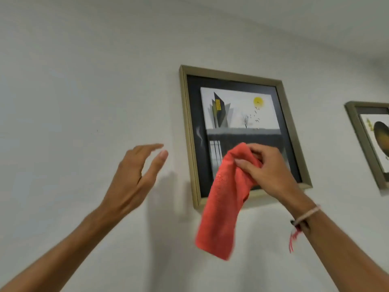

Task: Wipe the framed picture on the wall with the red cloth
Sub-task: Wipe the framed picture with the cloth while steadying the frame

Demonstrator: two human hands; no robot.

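Note:
A framed picture with a dull gold frame, black mount and a print of a dark building and yellow sun hangs on the white wall. My right hand grips the red cloth at its top, in front of the picture's lower right part. The cloth hangs down past the frame's bottom edge. My left hand is raised left of the frame, fingers apart, holding nothing, close to the wall and apart from the frame.
A second framed picture hangs further right, cut off by the view's edge. The white wall runs bare to the left. A bracelet with red threads sits on my right wrist.

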